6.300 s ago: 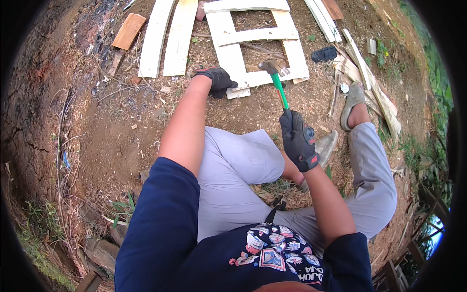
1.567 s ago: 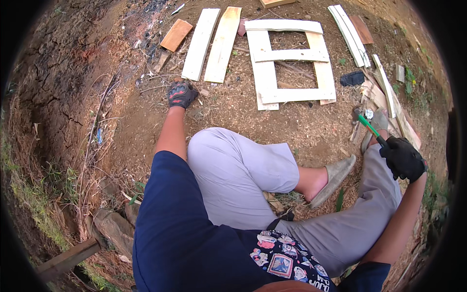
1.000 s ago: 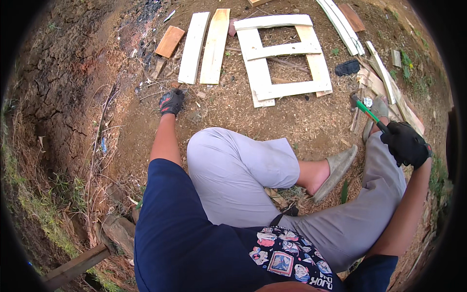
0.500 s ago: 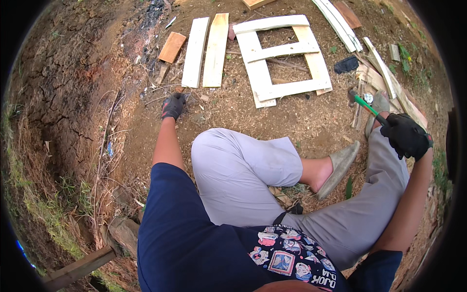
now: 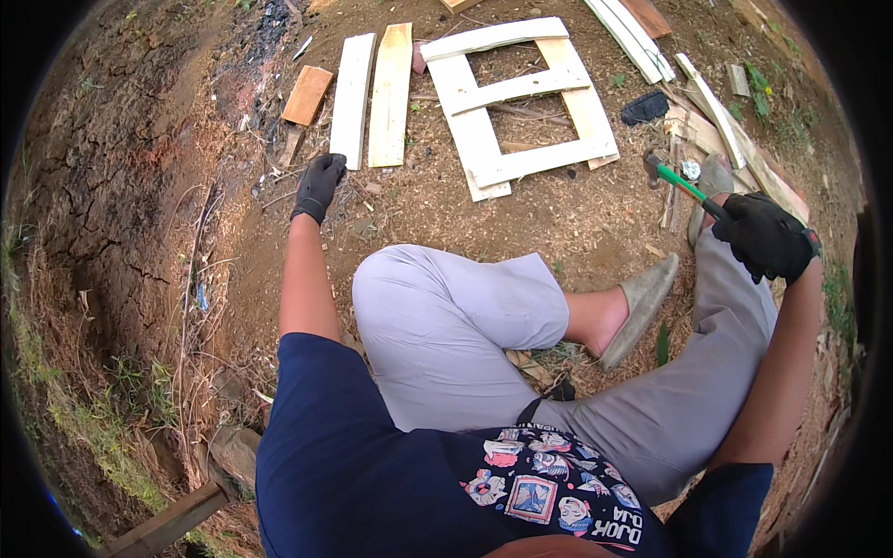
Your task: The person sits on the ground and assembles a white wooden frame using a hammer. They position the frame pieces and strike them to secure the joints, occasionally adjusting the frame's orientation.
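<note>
My black-gloved left hand (image 5: pixel 319 189) reaches forward to the near left corner of a whitish plank (image 5: pixel 353 102) lying on the ground. Its fingers are curled and appear closed on that corner, though their tips are partly hidden. A yellowish plank (image 5: pixel 391 98) with a tapered far end lies just right of it. On the right side, my right hand (image 5: pixel 765 237), also in a black glove, grips the handle of a hammer (image 5: pixel 686 186). The green-shafted hammer points up and left, its metal head above the ground beside my right foot.
A nailed wooden frame (image 5: pixel 544 160) with two openings lies ahead of my legs. A short reddish-brown board (image 5: pixel 308 95) rests left of the planks. Farther right are long white strips (image 5: pixel 633 42), a dark block (image 5: pixel 644 107) and loose timber (image 5: pixel 772 172). My bent leg (image 5: pixel 437 307) crosses the middle.
My left hand has moved forward from the bare soil to the near end of the whitish plank. The view has shifted slightly right; the hammer stays in my right hand.
</note>
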The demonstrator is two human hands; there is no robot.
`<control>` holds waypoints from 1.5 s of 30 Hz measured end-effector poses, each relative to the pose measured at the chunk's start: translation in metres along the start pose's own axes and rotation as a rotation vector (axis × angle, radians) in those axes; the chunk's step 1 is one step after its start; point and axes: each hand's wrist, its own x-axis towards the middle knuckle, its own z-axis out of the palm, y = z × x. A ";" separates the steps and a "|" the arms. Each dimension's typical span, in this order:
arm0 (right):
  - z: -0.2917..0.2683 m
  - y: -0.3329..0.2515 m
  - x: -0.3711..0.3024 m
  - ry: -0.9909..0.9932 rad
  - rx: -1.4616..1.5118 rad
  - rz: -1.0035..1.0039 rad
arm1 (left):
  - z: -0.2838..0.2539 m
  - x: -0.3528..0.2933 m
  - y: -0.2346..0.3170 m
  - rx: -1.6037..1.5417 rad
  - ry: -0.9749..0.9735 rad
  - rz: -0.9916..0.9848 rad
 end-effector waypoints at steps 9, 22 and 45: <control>0.001 -0.021 0.007 -0.040 -0.121 0.028 | 0.069 -0.098 0.227 -0.239 -0.159 0.300; 0.006 -0.012 0.005 0.000 -0.117 -0.024 | 0.159 -0.038 0.181 0.091 -0.297 0.237; 0.003 -0.029 0.013 0.026 -0.239 -0.093 | 0.195 -0.034 0.157 0.109 -0.257 0.335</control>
